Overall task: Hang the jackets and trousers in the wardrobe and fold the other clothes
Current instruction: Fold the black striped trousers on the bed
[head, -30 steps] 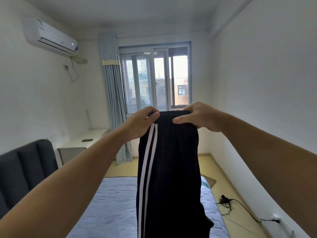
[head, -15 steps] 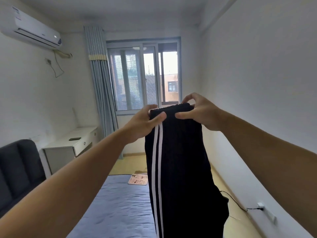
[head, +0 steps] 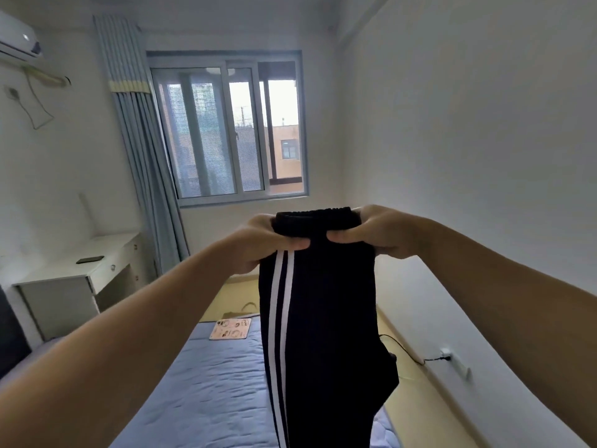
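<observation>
Black trousers [head: 326, 318] with two white side stripes hang straight down in front of me, held up by the elastic waistband. My left hand [head: 261, 244] pinches the waistband's left end, thumb in front. My right hand [head: 378, 232] pinches its right end. Both arms are stretched out at chest height above the bed. The trouser legs run out of the frame at the bottom. No wardrobe or hanger shows.
A blue quilted bed [head: 210, 389] lies below, with a pink patterned pad [head: 230, 329] at its far end. A white desk [head: 80, 273] stands at the left under the curtain [head: 142, 150]. A cable and wall socket [head: 447, 354] sit low on the right wall.
The view has swung to the right and the trousers now sit lower in the frame. Both hands have tightened on the waistband, closer together, with the fabric bunched between them.
</observation>
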Tool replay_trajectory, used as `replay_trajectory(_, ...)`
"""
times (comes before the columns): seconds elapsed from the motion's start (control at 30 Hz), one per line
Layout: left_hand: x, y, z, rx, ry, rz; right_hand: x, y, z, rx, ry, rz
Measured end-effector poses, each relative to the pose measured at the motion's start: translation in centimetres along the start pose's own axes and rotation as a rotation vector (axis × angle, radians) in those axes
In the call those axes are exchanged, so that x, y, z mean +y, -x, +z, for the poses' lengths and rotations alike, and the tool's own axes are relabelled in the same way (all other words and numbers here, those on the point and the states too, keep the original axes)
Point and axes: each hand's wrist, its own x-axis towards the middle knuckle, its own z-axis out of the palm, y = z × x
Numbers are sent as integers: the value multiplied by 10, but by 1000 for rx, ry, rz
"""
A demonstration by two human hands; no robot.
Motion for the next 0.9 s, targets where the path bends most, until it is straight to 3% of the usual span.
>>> replay_trajectory(0.13, 11, -3, -8, -135, 106, -139, 3, 3, -11, -57, -59, -18)
replay_trajectory(0.27, 10, -11, -14, -369, 201, -155, 4, -2, -18, -163, -134, -7)
replay_trajectory(0.37, -1, -20, -14, -432, 241, -158, 12, -10, -21, -225, -165, -1)
replay_trajectory(0.47, -17, -35, -10, -406, 216, -189, 23, -25, -22, -226, -147, 23)
replay_trajectory(0.63, -58, -78, 6, -289, 104, -263, 56, -66, -17, -85, -93, 107)
replay_trajectory(0.9, -141, -165, 66, -23, -466, -129, 135, -125, -4, 187, 469, 196)
